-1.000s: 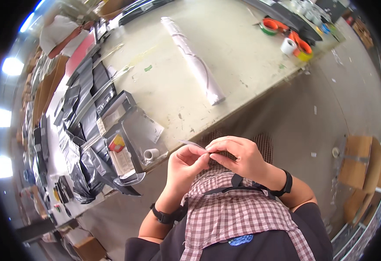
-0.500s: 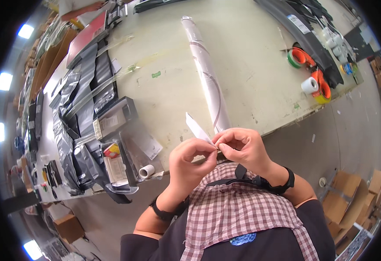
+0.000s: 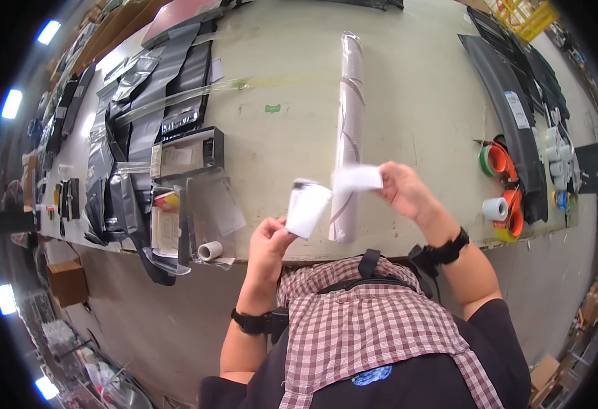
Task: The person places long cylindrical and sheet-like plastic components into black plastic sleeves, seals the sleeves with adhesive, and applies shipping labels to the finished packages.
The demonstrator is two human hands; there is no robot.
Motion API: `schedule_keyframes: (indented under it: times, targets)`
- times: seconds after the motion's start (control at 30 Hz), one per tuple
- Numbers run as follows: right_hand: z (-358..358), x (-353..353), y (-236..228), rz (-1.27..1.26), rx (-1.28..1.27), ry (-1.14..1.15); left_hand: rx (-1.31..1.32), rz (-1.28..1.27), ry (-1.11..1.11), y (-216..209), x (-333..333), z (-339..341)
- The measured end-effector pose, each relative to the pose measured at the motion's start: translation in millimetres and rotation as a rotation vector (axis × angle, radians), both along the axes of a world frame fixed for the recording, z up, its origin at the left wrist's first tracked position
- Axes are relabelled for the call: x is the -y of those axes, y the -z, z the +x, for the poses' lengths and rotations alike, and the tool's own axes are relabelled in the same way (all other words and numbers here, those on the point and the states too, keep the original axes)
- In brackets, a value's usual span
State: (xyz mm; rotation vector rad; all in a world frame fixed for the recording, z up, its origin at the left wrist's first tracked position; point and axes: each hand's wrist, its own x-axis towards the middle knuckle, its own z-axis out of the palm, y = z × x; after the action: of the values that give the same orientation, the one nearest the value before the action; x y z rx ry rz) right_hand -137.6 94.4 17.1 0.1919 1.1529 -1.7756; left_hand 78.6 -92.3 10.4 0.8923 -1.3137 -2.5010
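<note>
My left hand [image 3: 269,240] pinches a white paper slip [image 3: 307,211] by its lower edge; the slip's top curls and shows a dark strip. Over the near part of a long plastic-wrapped roll [image 3: 351,116], my right hand [image 3: 406,192] grips the right end of a white label [image 3: 357,178], which is smeared by motion. The two white pieces are apart, with a small gap between them. The roll is pale with thin brownish stripes and lies lengthwise on the table [image 3: 285,150]. Neither hand visibly touches the roll.
On the left lie grey plastic bags [image 3: 132,116], an open box [image 3: 188,153], a clear bin [image 3: 168,221] and a small white roll [image 3: 210,251]. At right are orange tape dispensers [image 3: 512,217], a white roll [image 3: 495,208] and a long black package [image 3: 500,88].
My hands were together at the table's near edge; now they are apart, each with a white piece. The right hand has moved forward and right. The view has turned.
</note>
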Motion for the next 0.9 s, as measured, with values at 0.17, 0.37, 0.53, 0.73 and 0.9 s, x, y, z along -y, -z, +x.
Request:
schedule_keyframes:
  times: [0.17,0.37,0.53,0.73,0.9]
  targets:
    - [-70.8,20.8,-7.9,0.459,-1.171,0.149,0.144,0.078,-0.172,30.4,-8.6,22.1]
    - [-16.1,57.1,45.1,0.861,-1.872,-0.67,0.119,0.073,-0.197,33.5,-3.5,11.0]
    - [-7.3,74.4,36.0,0.992,-1.746,-0.872,0.158,0.003,-0.151,25.9,2.8,4.5]
    - [-29.6,84.9,61.2,0.989,-1.734,-0.672,0.039,0.019,-0.082,14.5,-2.8,-13.1]
    - [21.5,44.4,16.5,0.571,-1.383,-1.036,-0.07,0.029,-0.141,2.9,-5.9,-22.3]
